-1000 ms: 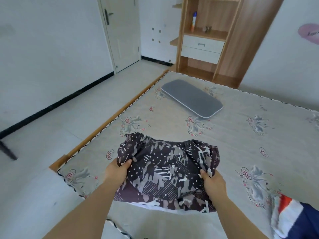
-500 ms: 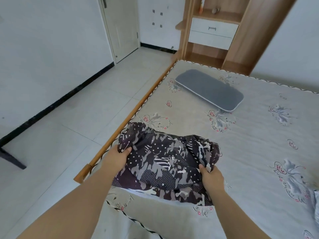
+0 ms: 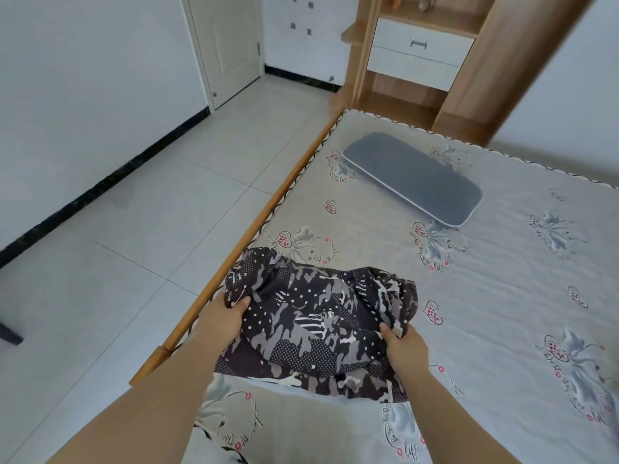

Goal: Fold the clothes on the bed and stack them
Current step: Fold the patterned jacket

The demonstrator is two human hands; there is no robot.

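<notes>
Your left hand [image 3: 223, 313] and right hand [image 3: 403, 343] each grip the camouflage garment [image 3: 318, 326]. It lies near the bed [image 3: 502, 296] edge, so a careless pull can drop it.

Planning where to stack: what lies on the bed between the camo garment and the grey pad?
In the head view, only bare printed mattress lies between the camo garment and the grey pad.
</notes>
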